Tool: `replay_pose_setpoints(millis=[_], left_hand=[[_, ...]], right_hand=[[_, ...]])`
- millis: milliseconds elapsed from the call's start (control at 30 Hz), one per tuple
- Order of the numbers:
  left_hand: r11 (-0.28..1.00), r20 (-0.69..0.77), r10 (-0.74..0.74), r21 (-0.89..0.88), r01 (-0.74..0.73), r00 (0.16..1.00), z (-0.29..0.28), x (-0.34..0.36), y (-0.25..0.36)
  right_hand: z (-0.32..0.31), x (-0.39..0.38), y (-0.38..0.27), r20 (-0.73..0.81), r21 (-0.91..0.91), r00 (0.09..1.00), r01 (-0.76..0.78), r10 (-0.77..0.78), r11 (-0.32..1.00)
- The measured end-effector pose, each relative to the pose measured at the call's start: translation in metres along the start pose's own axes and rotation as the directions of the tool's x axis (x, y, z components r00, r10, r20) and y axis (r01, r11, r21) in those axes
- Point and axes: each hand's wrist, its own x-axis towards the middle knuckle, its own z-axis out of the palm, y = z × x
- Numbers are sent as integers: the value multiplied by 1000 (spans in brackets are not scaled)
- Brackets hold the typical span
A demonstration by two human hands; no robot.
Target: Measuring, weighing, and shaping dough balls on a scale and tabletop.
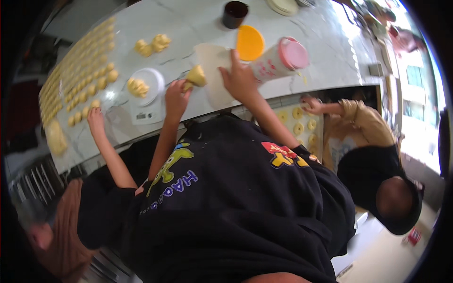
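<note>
My left hand is closed on a lump of yellow dough above the marble counter, at the left edge of a pale beige sheet. Over that sheet's right side, my right hand has its thumb and index finger apart. Its index fingertip is close to a rounded orange piece that looks like a dough scraper; whether they touch I cannot tell. A white container with a pink lid leans just right of this hand. Left of my left hand, a white kitchen scale carries a dough piece.
Two dough lumps lie beyond the scale. Rows of dough balls and a larger dough slab cover the left end. A co-worker's hand touches a ball there. Another co-worker reaches over ring-shaped dough at right. A dark cup stands far back.
</note>
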Motion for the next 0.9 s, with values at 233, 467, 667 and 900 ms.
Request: replay_pose_setpoints(millis=[233,467,667,900], left_hand=[[985,-46,-27,170,34,999,-53,16,35],[986,-314,-87,110,127,945,-134,28,-4],[977,-161,84,206,-50,983,-139,46,-49],[959,43,11,283,-23,999,-148,45,-21]], right_hand=[[2,-20,-13,130,202,991,-59,33,978],[4,-28,-33,-121,319,991,-20,62,948],[8,-34,-70,-15,383,985,-152,170,911],[27,-31,-100,43,410,999,-14,-5,912]])
